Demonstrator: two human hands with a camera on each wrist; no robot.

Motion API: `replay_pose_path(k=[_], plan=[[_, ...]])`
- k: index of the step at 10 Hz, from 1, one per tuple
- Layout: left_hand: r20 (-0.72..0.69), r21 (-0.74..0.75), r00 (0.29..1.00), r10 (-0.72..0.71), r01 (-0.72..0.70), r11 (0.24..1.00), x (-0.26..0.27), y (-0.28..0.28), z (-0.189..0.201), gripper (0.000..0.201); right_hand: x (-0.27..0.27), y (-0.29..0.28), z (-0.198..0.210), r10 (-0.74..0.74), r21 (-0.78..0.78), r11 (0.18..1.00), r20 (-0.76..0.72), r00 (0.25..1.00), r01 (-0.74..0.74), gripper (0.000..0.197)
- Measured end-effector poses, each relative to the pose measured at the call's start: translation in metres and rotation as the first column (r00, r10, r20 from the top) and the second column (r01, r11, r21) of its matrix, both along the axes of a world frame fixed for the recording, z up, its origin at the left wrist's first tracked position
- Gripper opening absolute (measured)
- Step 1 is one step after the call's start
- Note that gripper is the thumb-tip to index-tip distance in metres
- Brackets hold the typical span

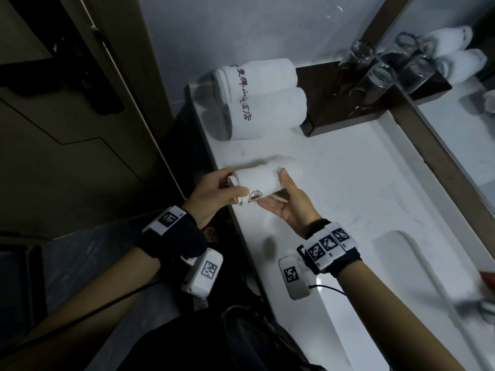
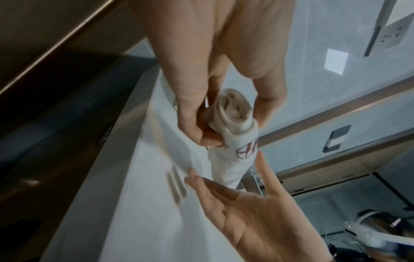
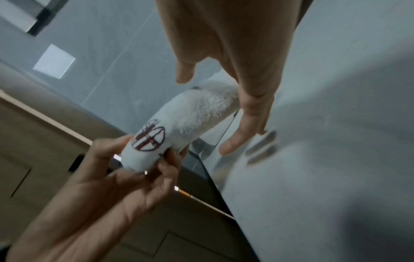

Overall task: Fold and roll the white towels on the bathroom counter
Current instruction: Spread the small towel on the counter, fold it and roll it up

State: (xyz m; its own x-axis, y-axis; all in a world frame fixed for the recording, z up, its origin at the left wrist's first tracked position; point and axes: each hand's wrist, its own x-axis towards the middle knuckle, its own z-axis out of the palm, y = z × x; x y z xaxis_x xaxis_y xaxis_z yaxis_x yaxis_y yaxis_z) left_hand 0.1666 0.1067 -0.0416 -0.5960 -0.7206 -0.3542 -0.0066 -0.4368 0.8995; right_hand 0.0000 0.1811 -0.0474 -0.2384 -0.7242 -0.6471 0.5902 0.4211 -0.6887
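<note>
A small rolled white towel (image 1: 258, 180) with a dark red emblem is held just above the counter's left front edge. My left hand (image 1: 214, 190) grips its left end, thumb on top and fingers curled beneath. In the left wrist view the spiral end of the small towel (image 2: 233, 113) shows between the thumb and fingers of my left hand (image 2: 192, 106). My right hand (image 1: 288, 207) is open, palm up with fingers straight, at the roll's right end. Two larger rolled white towels (image 1: 261, 99) with dark red lettering lie stacked at the counter's back left.
The white marble counter (image 1: 361, 196) runs to the right. A dark tray (image 1: 324, 111) at the back carries upturned glasses (image 1: 380, 79) in front of a mirror. A sink basin (image 1: 417, 266) lies at the right. A dark door (image 1: 67, 116) stands on the left.
</note>
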Motion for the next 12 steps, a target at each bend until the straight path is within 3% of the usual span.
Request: replay_pose_path(k=[1,3,4,5,6,7,8,9,10,12], plan=[[-0.042,0.136,0.999,0.027,-0.021,0.990,-0.007,-0.016,-0.006,0.020,-0.011,-0.014,-0.001,-0.146,-0.040,0.988,0.103,0.984,0.151,0.018],[-0.040,0.319,0.993,0.111,-0.093,0.943,-0.039,-0.048,-0.013,0.013,-0.041,-0.056,-0.006,-0.289,0.039,0.954,-0.129,0.949,0.296,0.042],[0.005,0.340,0.991,0.132,-0.126,0.932,-0.055,-0.069,-0.015,0.012,-0.054,-0.087,-0.009,-0.342,0.109,0.923,-0.210,0.916,0.369,0.046],[0.146,0.281,0.985,0.088,-0.127,0.951,-0.067,-0.091,-0.020,0.020,-0.068,-0.116,-0.015,-0.404,0.144,0.876,-0.302,0.864,0.460,0.053],[0.290,0.242,0.956,0.031,-0.104,0.965,-0.076,-0.106,-0.024,0.003,-0.078,-0.126,-0.022,-0.358,0.150,0.898,-0.301,0.884,0.415,0.054],[0.308,0.265,0.951,0.039,-0.125,0.956,-0.081,-0.112,-0.030,0.008,-0.089,-0.118,-0.033,-0.300,0.129,0.932,-0.241,0.923,0.337,0.051],[0.316,0.268,0.947,0.057,-0.147,0.952,-0.085,-0.118,-0.033,0.007,-0.099,-0.122,-0.038,-0.182,0.221,0.934,-0.382,0.906,0.280,0.068],[0.307,0.289,0.950,0.063,-0.157,0.944,-0.085,-0.127,-0.036,0.004,-0.099,-0.138,-0.035,0.008,0.362,0.886,-0.636,0.772,0.289,0.067],[0.317,0.286,0.948,0.038,-0.133,0.949,-0.083,-0.132,-0.036,0.007,-0.096,-0.140,-0.030,0.096,0.407,0.877,-0.669,0.737,0.255,0.074],[0.348,0.242,0.929,-0.123,0.038,0.969,-0.074,-0.134,-0.038,0.007,-0.093,-0.132,-0.025,-0.011,0.370,0.890,-0.564,0.826,0.264,0.071]])
